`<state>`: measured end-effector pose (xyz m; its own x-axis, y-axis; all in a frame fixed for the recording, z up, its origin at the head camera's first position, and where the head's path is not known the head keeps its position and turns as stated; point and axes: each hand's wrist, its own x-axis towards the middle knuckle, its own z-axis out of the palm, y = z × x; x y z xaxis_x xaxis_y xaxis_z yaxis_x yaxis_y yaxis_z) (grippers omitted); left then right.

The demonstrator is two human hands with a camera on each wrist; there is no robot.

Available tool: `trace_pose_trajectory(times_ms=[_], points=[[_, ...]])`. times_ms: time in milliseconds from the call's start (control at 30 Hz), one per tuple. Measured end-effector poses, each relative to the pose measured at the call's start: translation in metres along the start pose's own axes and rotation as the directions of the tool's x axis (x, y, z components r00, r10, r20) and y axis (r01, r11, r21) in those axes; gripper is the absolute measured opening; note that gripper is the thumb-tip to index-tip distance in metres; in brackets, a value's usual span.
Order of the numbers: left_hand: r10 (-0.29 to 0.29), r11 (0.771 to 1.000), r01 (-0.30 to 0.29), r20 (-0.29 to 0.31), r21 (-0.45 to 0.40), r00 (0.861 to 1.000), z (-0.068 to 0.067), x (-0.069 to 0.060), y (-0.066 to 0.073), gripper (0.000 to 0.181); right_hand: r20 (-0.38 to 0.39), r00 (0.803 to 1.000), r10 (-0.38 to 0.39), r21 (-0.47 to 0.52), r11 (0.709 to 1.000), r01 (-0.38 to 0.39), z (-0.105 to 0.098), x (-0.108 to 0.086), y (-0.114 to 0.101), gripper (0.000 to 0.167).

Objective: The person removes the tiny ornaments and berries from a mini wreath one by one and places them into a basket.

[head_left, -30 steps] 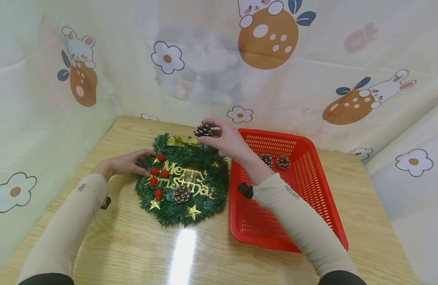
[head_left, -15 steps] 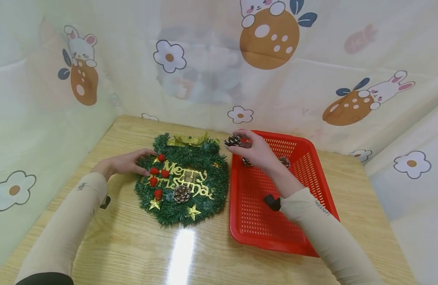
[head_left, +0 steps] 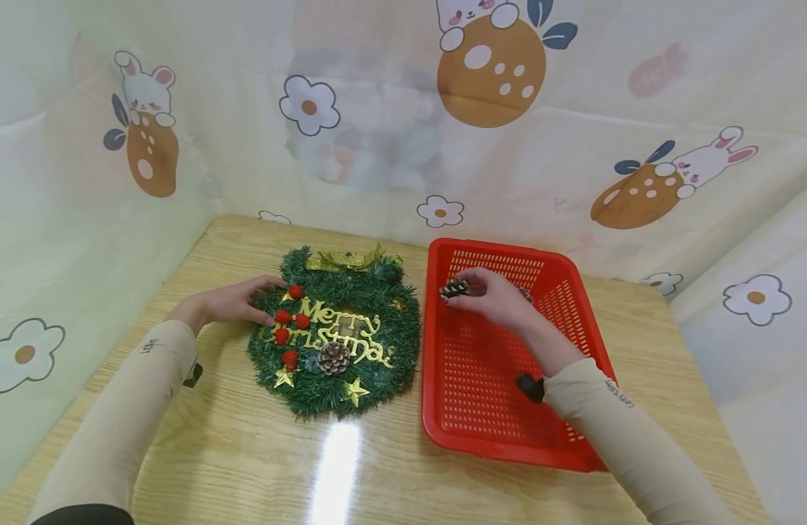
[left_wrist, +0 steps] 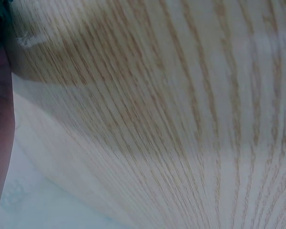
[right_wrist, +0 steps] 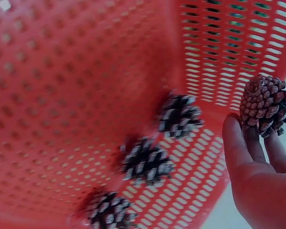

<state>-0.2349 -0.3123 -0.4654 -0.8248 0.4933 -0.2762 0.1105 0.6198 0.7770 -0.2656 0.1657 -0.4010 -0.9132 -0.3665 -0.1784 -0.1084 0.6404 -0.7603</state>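
Observation:
A pinecone (head_left: 454, 290) is pinched between the thumb and fingers of the right hand (head_left: 498, 297), over the back left part of the red basket (head_left: 429, 394). The right wrist view has that pinecone (right_wrist: 263, 102) at the fingertips of the hand (right_wrist: 264, 181). At the left edge of the green wreath (head_left: 324, 397) rests the left hand (head_left: 235, 300), its fingers and thumb bent about the rim. The wreath carries gold "Merry Christmas" lettering, red berries, gold stars, a gold bow and one pinecone (head_left: 334, 358).
Several pinecones lie in the basket; three show in the right wrist view, one of them a pinecone (right_wrist: 147, 162) in the middle. Basket and wreath stand side by side on a wooden table (head_left: 259, 467), with a printed curtain (head_left: 377, 146) behind.
The right hand has carried its pinecone from above the wreath's top, rightward and lower, to the basket. The left hand has stayed at the wreath's edge.

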Motion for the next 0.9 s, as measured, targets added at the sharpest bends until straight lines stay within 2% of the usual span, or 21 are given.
trace_pose_trajectory(times_ms=[367,700,900], points=[[-0.006,1.000,0.006,0.003,-0.007,1.000,0.001,-0.003,0.002,0.079,0.089,0.996,-0.015,-0.167,0.985,0.030,0.010,0.004,0.022,0.055],[-0.016,1.000,0.016,0.009,-0.011,1.000,-0.001,-0.002,0.002,0.079,0.098,0.995,-0.034,-0.219,0.974,0.055,0.019,0.006,0.026,0.045],[-0.024,1.000,0.024,0.011,-0.018,1.000,-0.001,-0.003,0.004,0.080,0.108,0.993,-0.041,-0.226,0.972,0.065,0.022,0.005,0.025,0.047]])
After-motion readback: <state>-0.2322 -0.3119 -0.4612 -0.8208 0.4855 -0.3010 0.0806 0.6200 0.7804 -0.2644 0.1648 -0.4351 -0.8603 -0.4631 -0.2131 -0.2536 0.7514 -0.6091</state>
